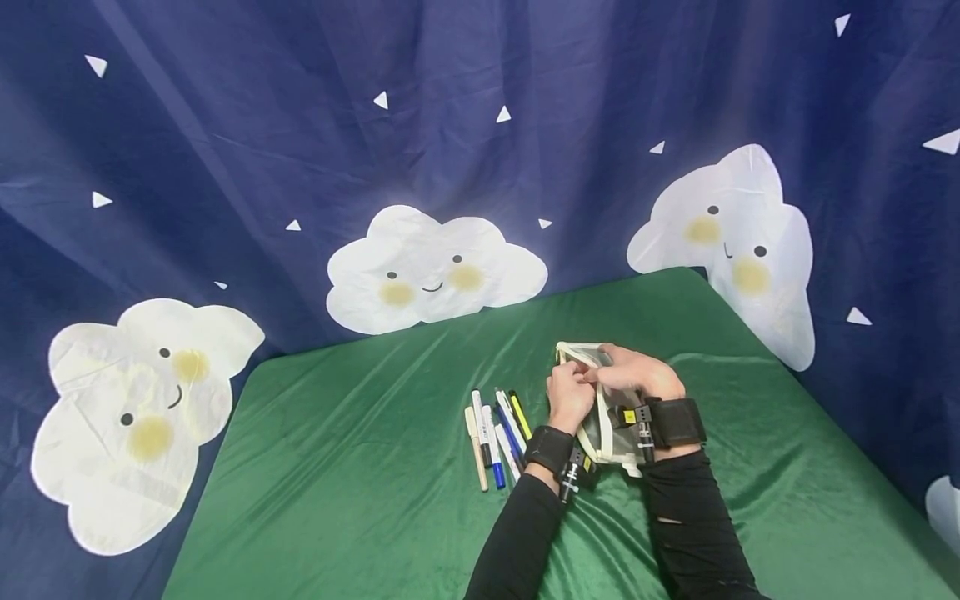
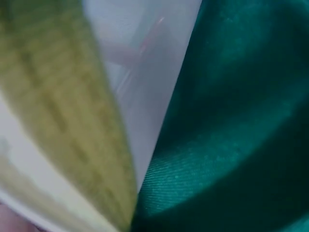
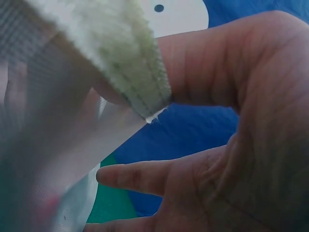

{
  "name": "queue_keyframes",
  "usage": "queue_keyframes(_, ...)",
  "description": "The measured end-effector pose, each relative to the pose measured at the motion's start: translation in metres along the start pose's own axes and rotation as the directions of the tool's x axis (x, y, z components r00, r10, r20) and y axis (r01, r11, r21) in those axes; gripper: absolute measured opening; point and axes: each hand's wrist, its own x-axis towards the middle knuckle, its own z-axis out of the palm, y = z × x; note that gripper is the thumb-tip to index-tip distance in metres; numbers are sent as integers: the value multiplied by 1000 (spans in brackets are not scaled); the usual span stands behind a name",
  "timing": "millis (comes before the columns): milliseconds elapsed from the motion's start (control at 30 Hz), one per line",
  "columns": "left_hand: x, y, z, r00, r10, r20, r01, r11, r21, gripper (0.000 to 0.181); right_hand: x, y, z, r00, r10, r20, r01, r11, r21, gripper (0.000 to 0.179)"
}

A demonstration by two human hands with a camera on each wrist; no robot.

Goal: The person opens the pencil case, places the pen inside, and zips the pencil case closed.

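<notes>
A see-through mesh zip pouch (image 1: pixel 604 429) with cream trim lies tilted on the green cloth, its mouth parted. My left hand (image 1: pixel 568 397) is at the left edge of that mouth, fingers curled at the trim; their tips are hidden. My right hand (image 1: pixel 639 373) grips the far right side of the pouch. In the right wrist view the thumb (image 3: pixel 203 67) passes behind the cream zipper tape (image 3: pixel 130 63), while other fingers (image 3: pixel 135 175) spread below beside the mesh. Zipper tape (image 2: pixel 72 116) and mesh fill much of the left wrist view. A pinkish blur shows through the mesh.
Left of the pouch lie several pens: a beige marker (image 1: pixel 476 448), a blue-capped white marker (image 1: pixel 492 446), a black-capped marker (image 1: pixel 482 427) and a yellow pen (image 1: pixel 520 415) among them. Green cloth (image 1: pixel 337 483) covers the table, up against a dark blue curtain (image 1: pixel 465 150).
</notes>
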Motion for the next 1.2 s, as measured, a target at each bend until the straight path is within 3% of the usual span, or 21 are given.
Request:
queue_keyframes(400, 1, -3, 2, 996, 37, 76, -39, 999, 24, 11, -1, -3, 1, 1000, 0, -16, -1, 999, -49, 89)
queue_keyframes(667, 2, -5, 1, 983, 127, 131, -133, 991, 34, 9, -3, -2, 1, 999, -29, -24, 28, 999, -25, 86)
queue_keyframes(933, 2, -6, 0, 975, 90, 202, -95, 995, 19, 17, -3, 0, 2, 1000, 2, -2, -2, 999, -37, 90)
queue_keyframes(1200, 3, -7, -2, 967, 123, 224, -128, 992, 7, 21, -2, 0, 1, 1000, -1, -17, 0, 999, -48, 90)
